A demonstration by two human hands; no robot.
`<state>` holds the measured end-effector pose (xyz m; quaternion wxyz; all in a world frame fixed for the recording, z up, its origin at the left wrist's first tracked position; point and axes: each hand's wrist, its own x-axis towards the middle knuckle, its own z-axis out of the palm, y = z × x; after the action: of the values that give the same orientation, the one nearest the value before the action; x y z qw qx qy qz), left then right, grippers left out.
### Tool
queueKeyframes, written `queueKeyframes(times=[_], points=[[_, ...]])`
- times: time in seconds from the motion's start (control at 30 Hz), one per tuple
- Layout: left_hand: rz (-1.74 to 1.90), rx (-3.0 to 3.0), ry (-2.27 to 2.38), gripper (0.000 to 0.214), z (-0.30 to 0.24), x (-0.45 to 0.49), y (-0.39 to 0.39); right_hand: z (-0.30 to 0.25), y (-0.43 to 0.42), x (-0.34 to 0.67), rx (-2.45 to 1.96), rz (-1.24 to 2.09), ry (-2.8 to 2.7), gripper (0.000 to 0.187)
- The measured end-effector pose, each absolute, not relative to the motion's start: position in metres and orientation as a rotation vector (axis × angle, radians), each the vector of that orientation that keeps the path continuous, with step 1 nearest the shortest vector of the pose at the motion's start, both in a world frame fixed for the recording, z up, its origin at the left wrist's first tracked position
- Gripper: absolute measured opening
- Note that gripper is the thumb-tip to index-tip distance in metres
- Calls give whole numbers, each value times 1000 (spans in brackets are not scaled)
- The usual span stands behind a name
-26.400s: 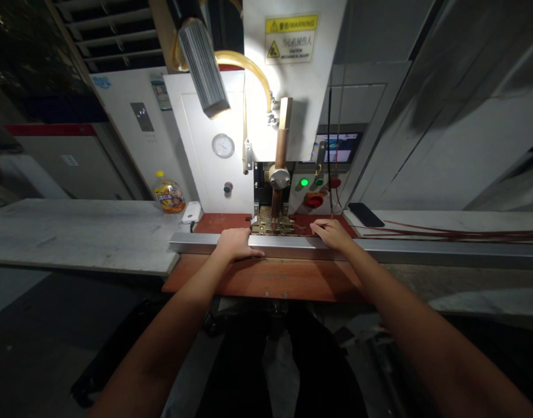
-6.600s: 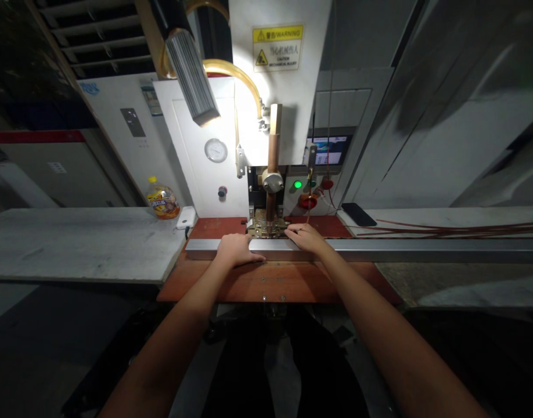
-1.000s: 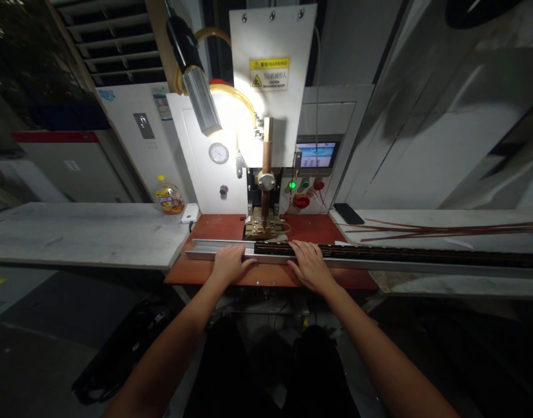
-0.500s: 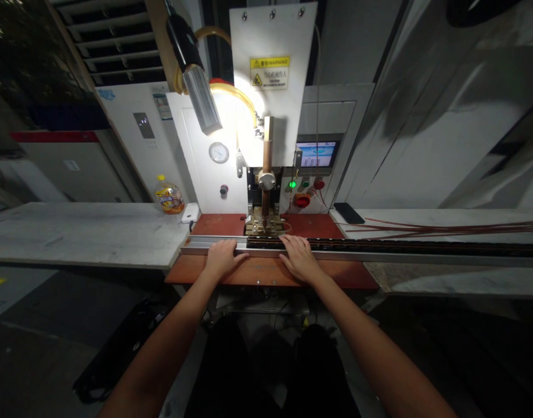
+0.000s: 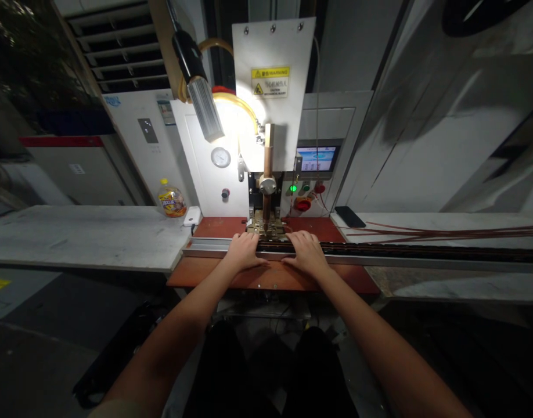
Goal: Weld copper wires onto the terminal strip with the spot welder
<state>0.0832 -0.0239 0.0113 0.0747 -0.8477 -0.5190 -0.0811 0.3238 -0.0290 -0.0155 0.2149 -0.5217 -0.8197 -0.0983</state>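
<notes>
A long metal channel (image 5: 401, 256) with a dark strip in it lies across the red-brown work plate (image 5: 270, 276), running off to the right. My left hand (image 5: 244, 251) and my right hand (image 5: 306, 252) both lie on it side by side, fingers curled over its far edge. They sit just in front of the brass fixture (image 5: 266, 227), under the machine's copper rod (image 5: 267, 168). The part of the channel under my hands is hidden.
On the grey bench (image 5: 83, 235) to the left stand a yellow-capped bottle (image 5: 171, 200) and a white box (image 5: 191, 216). To the right lie a black phone (image 5: 350, 216) and long copper rods (image 5: 445, 233). The machine has a lamp (image 5: 203, 107), a screen (image 5: 316, 158) and a red button (image 5: 302, 204).
The channel has been pushed away from me, up against the fixture. My left hand has slid right along it, so both hands now sit closer together.
</notes>
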Motion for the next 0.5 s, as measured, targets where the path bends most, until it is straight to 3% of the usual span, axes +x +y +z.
queueKeyframes(times=[0.2, 0.5], points=[[-150, -2583, -1563, 83, 14, 100, -11, -16, -28, 338, -1605, -263, -2199, 66], [-67, -2676, -1505, 73, 9, 94, 2, -36, -40, 336, -1402, -319, -2012, 54]])
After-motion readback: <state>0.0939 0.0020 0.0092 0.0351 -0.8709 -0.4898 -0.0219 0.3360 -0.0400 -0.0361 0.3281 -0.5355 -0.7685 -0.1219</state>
